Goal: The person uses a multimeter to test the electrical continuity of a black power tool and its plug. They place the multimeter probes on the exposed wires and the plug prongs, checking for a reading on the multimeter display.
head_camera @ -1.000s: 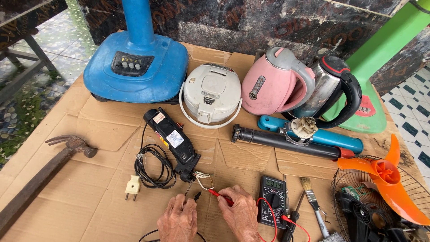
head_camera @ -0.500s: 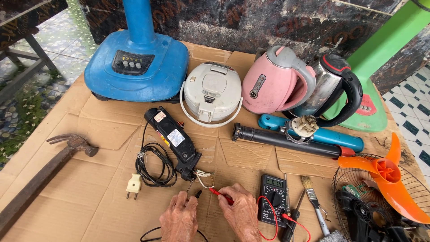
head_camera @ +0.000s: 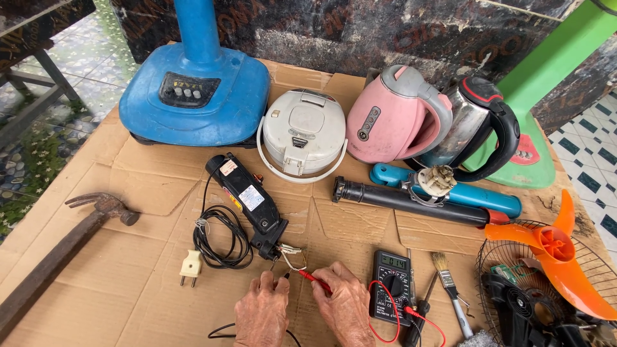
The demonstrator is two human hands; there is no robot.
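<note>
My left hand (head_camera: 262,312) holds a black probe tip against the loose wires (head_camera: 290,255) that stick out of a long black device (head_camera: 246,198). My right hand (head_camera: 344,302) grips the red probe (head_camera: 313,279), whose tip also touches those wires. A black multimeter (head_camera: 391,285) with a lit display lies just right of my right hand, and its red lead loops below it. The device's black cord (head_camera: 218,238) is coiled beside it and ends in a white plug (head_camera: 190,264).
On the cardboard stand a blue fan base (head_camera: 196,96), a white rice cooker (head_camera: 301,133), a pink kettle (head_camera: 393,119) and a steel kettle (head_camera: 479,125). A hammer (head_camera: 64,241) lies left, a black tube (head_camera: 411,202), brush (head_camera: 450,292) and orange fan blade (head_camera: 559,254) right.
The view has barely shifted. Both hands stay on the probes at the wires, with only slight movement of the fingers.
</note>
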